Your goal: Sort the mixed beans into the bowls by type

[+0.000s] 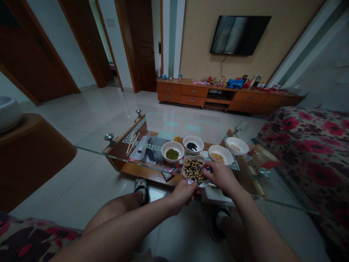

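- Head view, the bowls: a white bowl (188,159) heaped with mixed black and pale yellow beans (193,171) is held at the near side of the glass-topped table (114,151).
- Left hand (185,194): the grip is closed against the bowl's lower rim, with the fingers partly hidden.
- Right hand (220,176): the fingers are pressed together over the beans, pinching a thin bluish item (207,168) too small to be named.
- Just beyond lie a white bowl of green mung beans (164,154), a white bowl of black beans (193,138), a white bowl of yellow soybeans (220,150) and a white bowl of pale grains (237,141), whose kind cannot be told.
- State of things: a small amount of a single kind is seen in each of those four bowls, while the bowl in hand is full and mixed.
- Wooden chopsticks (133,143) are laid on the left of the table, beside a plastic bag (140,149).
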Demonstrator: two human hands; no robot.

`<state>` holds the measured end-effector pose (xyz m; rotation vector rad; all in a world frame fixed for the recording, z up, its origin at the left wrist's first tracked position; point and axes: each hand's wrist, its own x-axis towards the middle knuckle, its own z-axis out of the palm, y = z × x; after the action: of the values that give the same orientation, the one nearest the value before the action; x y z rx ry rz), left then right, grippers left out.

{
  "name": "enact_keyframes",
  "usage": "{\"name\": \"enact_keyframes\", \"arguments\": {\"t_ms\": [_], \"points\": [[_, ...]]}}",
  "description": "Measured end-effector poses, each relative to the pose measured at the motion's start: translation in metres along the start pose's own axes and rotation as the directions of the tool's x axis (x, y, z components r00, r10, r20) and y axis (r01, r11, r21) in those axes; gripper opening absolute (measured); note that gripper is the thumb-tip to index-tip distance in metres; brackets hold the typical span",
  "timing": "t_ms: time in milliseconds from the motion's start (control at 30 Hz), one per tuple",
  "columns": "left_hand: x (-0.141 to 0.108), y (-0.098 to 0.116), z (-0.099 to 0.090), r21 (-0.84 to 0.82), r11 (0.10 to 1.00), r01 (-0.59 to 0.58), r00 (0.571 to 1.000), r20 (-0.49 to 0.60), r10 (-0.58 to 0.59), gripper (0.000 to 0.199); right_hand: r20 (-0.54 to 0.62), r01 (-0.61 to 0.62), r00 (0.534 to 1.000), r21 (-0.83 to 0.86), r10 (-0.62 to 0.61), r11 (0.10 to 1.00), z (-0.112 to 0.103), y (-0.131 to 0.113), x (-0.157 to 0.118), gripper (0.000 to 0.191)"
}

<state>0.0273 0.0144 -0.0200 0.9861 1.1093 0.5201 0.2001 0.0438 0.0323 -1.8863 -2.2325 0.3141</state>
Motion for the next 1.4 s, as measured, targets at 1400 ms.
{"name": "enact_keyframes", "arguments": {"t_ms": [1400], "points": [[-0.0015, 0.0024, 0.0000, 0.016, 1.000, 0.010, 1.000, 0.000, -0.010, 0.016, 0.026, 0.044, 0.999, -0.031, -0.043, 0.999, 0.0070, 0.0005, 0.0025, 0.022]]}}
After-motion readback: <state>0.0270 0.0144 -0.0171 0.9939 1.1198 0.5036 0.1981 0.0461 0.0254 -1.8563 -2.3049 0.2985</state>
